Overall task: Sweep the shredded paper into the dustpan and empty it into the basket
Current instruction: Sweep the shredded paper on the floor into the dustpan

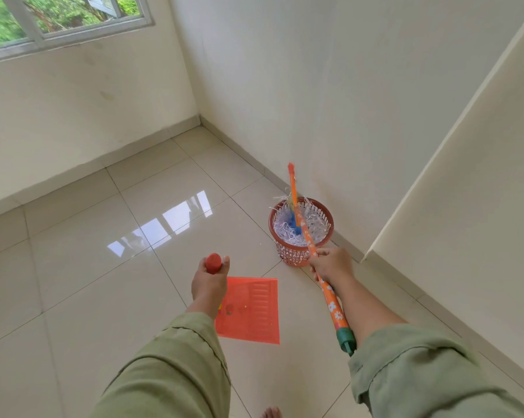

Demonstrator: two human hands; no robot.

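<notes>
A person's left hand (210, 280) grips the red handle (213, 263) of an orange dustpan (254, 312), fingers and thumb wrapped around its rounded top end, which points up toward the camera. The dustpan hangs below that hand over the pale tiled floor (88, 267), its flat pan facing the camera and bare but for a few small specks. The left forearm reaches forward from a green sleeve (170, 372), the wrist bent slightly so the back of the hand faces the camera.

The right hand (330, 263) holds the orange flower-printed broom handle (330, 300) partway along its length, fingers curled around it. The handle runs diagonally from a green end cap (346, 337) near the right sleeve (420, 372), past the hand, and over a red lattice basket (293, 254). The broom's far end (291, 173) rises beyond the basket's far rim, close to the wall (345, 86). The right arm is stretched forward, with the handle passing along the inside of the forearm.

The shredded paper (312, 230) fills the basket, white strips poking above its rim, and something blue (292, 221) lies among them beside the broom handle. The basket stands on the floor against the foot of the wall, just ahead of the right hand. A bare foot (271, 412) shows at the bottom edge, and a window (58, 19) sits high in the left wall.
</notes>
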